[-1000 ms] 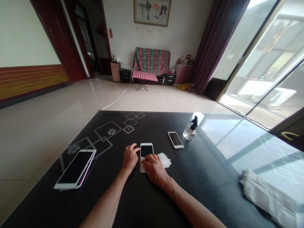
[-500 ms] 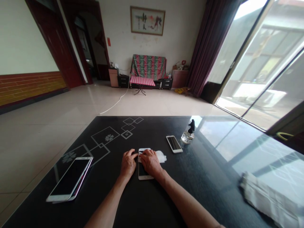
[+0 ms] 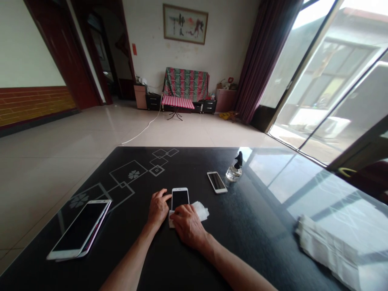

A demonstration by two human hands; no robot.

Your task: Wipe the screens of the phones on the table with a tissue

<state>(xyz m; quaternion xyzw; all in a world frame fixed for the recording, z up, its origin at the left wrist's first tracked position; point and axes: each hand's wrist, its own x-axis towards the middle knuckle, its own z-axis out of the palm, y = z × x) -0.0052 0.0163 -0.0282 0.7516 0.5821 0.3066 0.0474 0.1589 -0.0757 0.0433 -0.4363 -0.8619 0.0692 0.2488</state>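
Note:
A white smartphone point(image 3: 180, 196) with a dark screen lies flat on the black table in front of me. My left hand point(image 3: 159, 208) rests at its left edge, fingers stretched out and a fingertip against its side. Over the phone's lower half, my right hand point(image 3: 189, 224) presses a white tissue point(image 3: 201, 211) with curled fingers. Part of the tissue sticks out to the right of the hand, and the phone's lower end is mostly hidden. To the right lies a smaller white phone point(image 3: 217, 182), and beside it stands a clear spray bottle point(image 3: 234, 172) with a black nozzle.
Several stacked phones point(image 3: 81, 230) lie at the table's left. A folded light-grey cloth point(image 3: 329, 248) is at the right. The glossy black table point(image 3: 254, 226) reflects the window. Beyond it, a small checked table point(image 3: 178, 102) stands on the tiled floor.
My right hand has slid the tissue down the phone toward me, uncovering the upper screen. The left hand stays at the phone's edge. The view has shifted slightly.

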